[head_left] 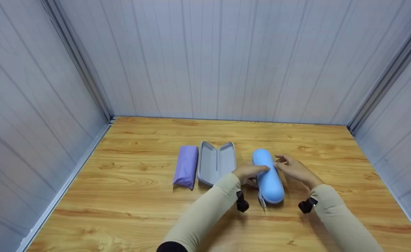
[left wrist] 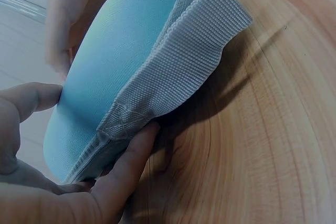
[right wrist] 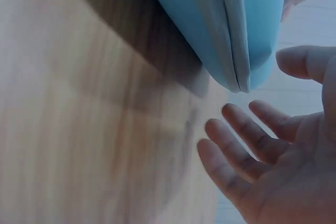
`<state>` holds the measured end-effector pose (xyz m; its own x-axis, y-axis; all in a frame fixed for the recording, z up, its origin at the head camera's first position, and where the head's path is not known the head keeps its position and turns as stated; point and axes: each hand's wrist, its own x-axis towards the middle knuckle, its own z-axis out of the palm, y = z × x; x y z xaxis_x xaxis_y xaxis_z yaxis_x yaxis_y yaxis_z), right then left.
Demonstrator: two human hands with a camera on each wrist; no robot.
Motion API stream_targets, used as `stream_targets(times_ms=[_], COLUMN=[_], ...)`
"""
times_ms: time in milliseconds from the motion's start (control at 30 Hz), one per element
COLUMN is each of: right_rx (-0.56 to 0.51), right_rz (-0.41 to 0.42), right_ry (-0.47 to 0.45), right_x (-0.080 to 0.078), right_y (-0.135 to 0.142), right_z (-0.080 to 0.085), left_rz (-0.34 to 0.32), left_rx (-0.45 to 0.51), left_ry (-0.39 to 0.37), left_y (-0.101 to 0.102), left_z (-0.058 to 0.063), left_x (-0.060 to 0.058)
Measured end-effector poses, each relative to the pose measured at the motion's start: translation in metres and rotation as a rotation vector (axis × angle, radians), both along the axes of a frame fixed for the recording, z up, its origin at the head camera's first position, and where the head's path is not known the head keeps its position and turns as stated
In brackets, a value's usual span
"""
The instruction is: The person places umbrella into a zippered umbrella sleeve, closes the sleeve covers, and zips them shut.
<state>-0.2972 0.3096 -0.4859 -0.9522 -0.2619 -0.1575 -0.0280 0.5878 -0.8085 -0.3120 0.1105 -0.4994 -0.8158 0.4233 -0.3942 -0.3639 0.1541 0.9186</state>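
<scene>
A light blue, rounded zip case (head_left: pixel 272 185) lies at a slant on the wooden table, right of the middle. My left hand (head_left: pixel 249 172) grips it from the left, thumb on the top and fingers along the lower side. In the left wrist view a grey webbing strap (left wrist: pixel 194 51) stands out from the case's seam, close to a fingertip. On the other side, my right hand (head_left: pixel 296 171) is beside the case with fingers spread. A gap shows between that hand and the zip seam (right wrist: pixel 236 30) in the right wrist view. The case seems closed.
Left of the left hand, a grey hard case (head_left: pixel 226 159) lies with its lined inside facing up. Beside it is a purple wrapped packet (head_left: pixel 186 164). Pale panel walls (head_left: pixel 205 63) bound the table (head_left: pixel 121 203) at the back and both sides.
</scene>
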Motion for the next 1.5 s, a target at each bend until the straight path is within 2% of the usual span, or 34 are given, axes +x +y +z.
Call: stream_targets(times_ms=[267,467,567,700,900,1200,1500], right_rx=[0.042,0.142,0.196,0.263,0.306,0.349,0.369], right_rz=[0.002,0.016,-0.003,-0.014,0.04,0.073,0.089], right_ry=[0.065,0.144,0.149,0.13,0.101,-0.042,-0.025], right_x=[-0.02,-0.037,-0.044,-0.054,-0.069,-0.08,-0.084], right_y=[-0.001,-0.009,-0.013,-0.017,-0.014,-0.023,-0.042], right_z=[0.007,0.004,0.002,0.002,0.003,0.011,0.009], left_rz=[0.008,0.019,0.014,0.014,0.003,0.018,0.006], left_rx=[0.008,0.011,0.009,0.005,0.023,0.043,0.048], left_ry=[-0.005,0.001,0.0,-0.009,0.009,0.026,0.065], left_y=[0.0,-0.001,-0.001,0.001,0.0,-0.001,0.0], left_z=[0.001,0.001,0.001,0.001,0.003,0.003,0.002], left_x=[0.0,0.001,0.001,0.001,0.002,0.003,0.003])
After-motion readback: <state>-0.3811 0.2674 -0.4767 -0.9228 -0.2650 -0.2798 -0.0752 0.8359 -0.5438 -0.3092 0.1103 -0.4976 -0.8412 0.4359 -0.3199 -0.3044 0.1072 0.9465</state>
